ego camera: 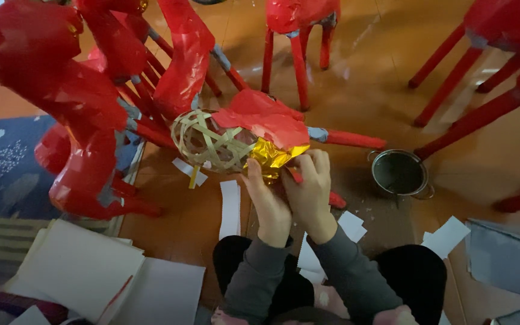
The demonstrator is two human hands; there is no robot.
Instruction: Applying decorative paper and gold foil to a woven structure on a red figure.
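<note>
A woven bamboo-strip ball frame (207,143) sits at the centre, partly covered with red paper (266,118) and a patch of gold foil (272,155). My left hand (267,203) and my right hand (310,186) are pressed side by side against the gold foil at the frame's lower right edge, fingers curled onto it. A red-wrapped stick (350,139) juts out to the right of the frame. Grey sleeves cover both of my forearms.
Several red paper-covered frame figures with stick legs (91,108) crowd the left and top. A small metal pot (400,173) stands on the wooden floor at right. White paper strips (230,207) and scraps lie around; a stack of white sheets (85,271) lies lower left.
</note>
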